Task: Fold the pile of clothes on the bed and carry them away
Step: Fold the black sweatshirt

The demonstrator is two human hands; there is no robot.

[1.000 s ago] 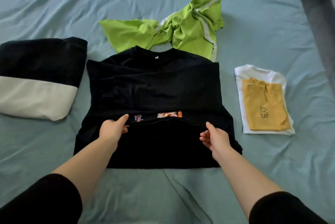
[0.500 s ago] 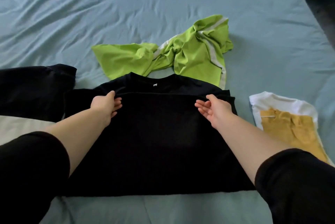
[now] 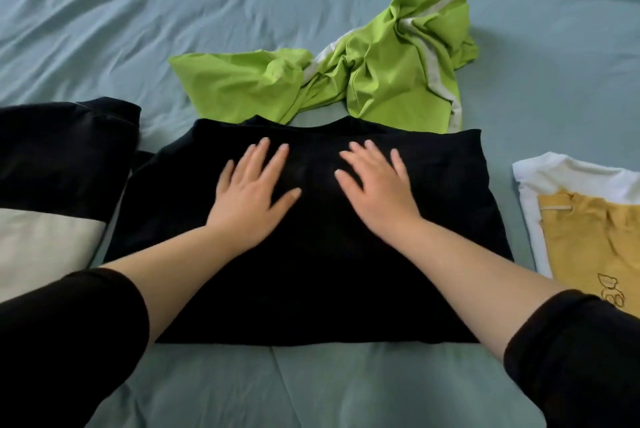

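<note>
Your left hand [image 3: 250,199] and right hand [image 3: 375,185] lay flat and open on the black shirt [image 3: 311,271] mid-frame; a hard push could have bunched its fold

surface: bed [image 3: 104,11] fills the whole view, no wall, floor or window visible
cover: blue-grey sheet [image 3: 519,98], matte, plain
wrinkles: dense creases far left, smoother far right
near edge: a straight fold line [image 3: 277,379] runs toward the near side, centre
light: soft, even, dim; weak shadows, no glare
other furniture: cannot tell
</note>
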